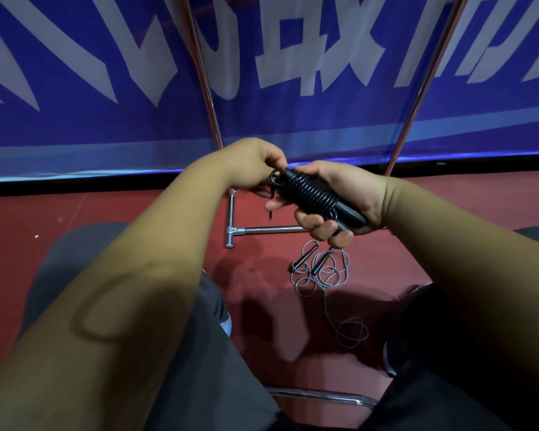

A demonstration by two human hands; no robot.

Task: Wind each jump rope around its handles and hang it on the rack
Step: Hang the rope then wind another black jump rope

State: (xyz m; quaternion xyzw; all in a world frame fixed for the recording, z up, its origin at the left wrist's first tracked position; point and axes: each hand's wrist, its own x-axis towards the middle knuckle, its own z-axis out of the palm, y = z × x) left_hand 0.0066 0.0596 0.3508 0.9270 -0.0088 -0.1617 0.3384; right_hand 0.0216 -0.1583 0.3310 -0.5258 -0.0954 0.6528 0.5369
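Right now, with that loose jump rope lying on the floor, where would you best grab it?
Probably by its two black handles, taken together from above. They lie side by side on the red floor at the far end of the jump rope, and they are rigid. The thin looped cord would likely slip or tangle.

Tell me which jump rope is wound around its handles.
The black rope held in the right hand; the grey rope on the floor lies in loose loops.

Both forearms reach forward, converging. The right hand (339, 197) grips the rope (315, 194), fingers curled under; the left hand (252, 164) pinches its end.
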